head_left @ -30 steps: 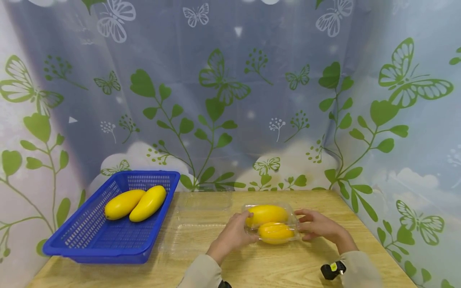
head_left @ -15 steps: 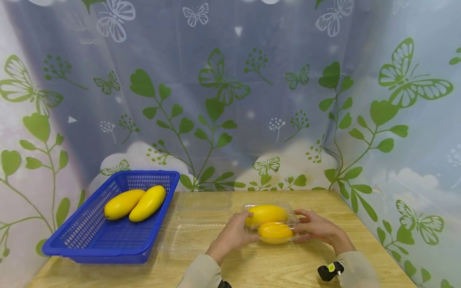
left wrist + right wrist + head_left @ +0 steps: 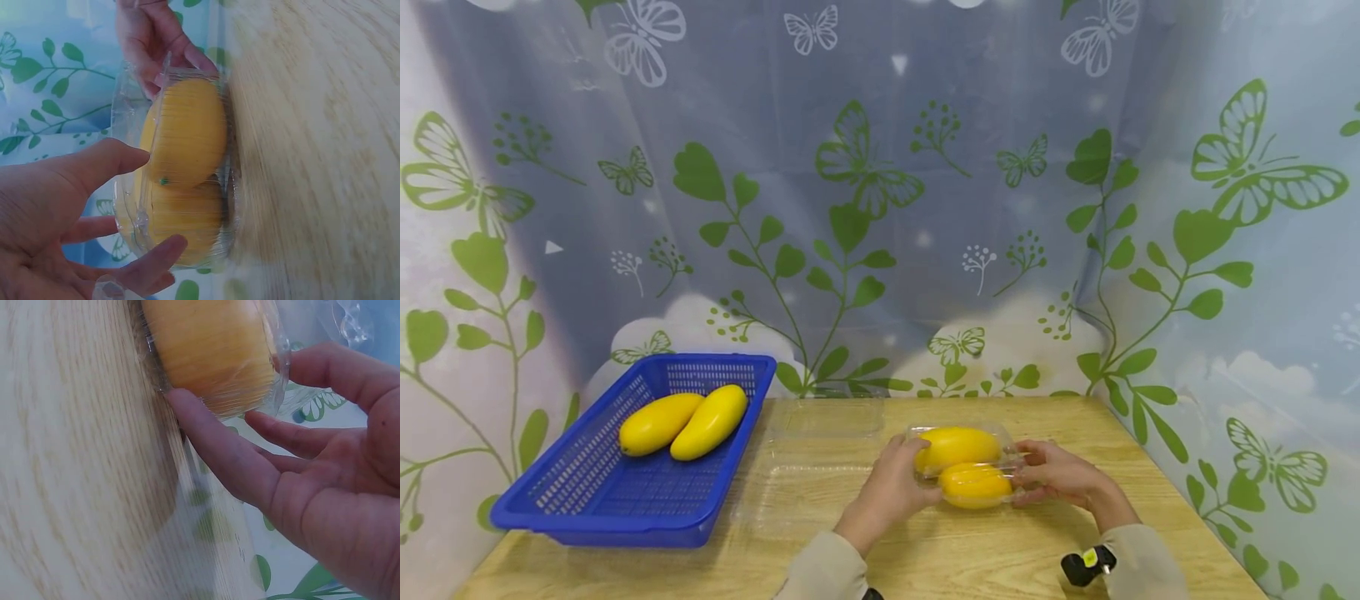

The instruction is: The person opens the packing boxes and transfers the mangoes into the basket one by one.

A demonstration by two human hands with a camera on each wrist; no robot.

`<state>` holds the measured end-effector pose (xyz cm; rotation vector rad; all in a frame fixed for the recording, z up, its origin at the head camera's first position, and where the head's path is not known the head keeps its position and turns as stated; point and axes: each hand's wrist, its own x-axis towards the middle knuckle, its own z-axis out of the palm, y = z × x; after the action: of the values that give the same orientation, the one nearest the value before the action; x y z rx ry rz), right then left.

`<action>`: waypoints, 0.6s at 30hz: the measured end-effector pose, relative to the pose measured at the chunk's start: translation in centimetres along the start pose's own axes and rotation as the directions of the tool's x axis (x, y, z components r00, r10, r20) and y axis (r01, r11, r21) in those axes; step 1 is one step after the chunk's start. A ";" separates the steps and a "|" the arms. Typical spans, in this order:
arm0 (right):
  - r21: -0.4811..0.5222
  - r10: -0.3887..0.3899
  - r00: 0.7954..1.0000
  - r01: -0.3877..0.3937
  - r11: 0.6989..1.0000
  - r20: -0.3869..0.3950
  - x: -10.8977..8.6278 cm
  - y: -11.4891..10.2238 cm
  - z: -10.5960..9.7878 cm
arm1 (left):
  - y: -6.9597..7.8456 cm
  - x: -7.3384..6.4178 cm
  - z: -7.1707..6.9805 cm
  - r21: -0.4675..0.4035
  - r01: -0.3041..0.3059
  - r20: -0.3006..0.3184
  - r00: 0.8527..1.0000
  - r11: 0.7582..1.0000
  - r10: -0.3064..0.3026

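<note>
And there's the curtain (image 3: 880, 167), blue and white with green butterflies and leaves, filling the head view from 9 o'clock over 12 to 3! Below it, at 6, the worktop (image 3: 992, 558), pale wood grain. At 8 o'clock on it sits the basket (image 3: 617, 521), blue, slatted, its near end swung toward 7. At 7 comes the tray (image 3: 820, 469), clear plastic, faint enough that its outline is hard to follow. And at 5, the box (image 3: 967, 467), clear too, down on the worktop and right between the hands!

The left hand (image 3: 892, 492) grips it at 9, thumb nearest us; the right hand (image 3: 1060, 475) has the 3 o'clock end, thumb and fingers on the plastic. Whether the lid is fastened, you cannot tell.

Now the mangoes, yellow, four of them: two inside the box, one at 12 (image 3: 957, 448), one at 6 (image 3: 974, 481); two in the basket, touching, one at 9 (image 3: 661, 425), its partner (image 3: 709, 423) at 3. Smallest, a black gadget (image 3: 1086, 567) at the right cuff!
</note>
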<state>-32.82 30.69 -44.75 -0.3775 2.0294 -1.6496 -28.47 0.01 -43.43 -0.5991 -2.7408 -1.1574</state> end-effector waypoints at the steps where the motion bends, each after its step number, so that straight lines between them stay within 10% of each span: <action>1: 0.000 0.000 1.000 0.000 1.000 0.000 0.0 0.0 0.0 | 0.0 0.0 0.1 0.012 -0.010 -0.009 1.000 1.000 0.010; 18: -0.033 0.023 1.000 -0.024 0.999 -0.006 0.1 -0.4 0.2 | 0.0 0.4 1.1 0.165 -0.098 -0.108 0.987 0.981 0.117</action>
<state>-32.81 30.43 -44.36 -0.3595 2.0599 -1.6066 -28.75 0.93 -44.12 -0.6294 -2.6336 -0.9089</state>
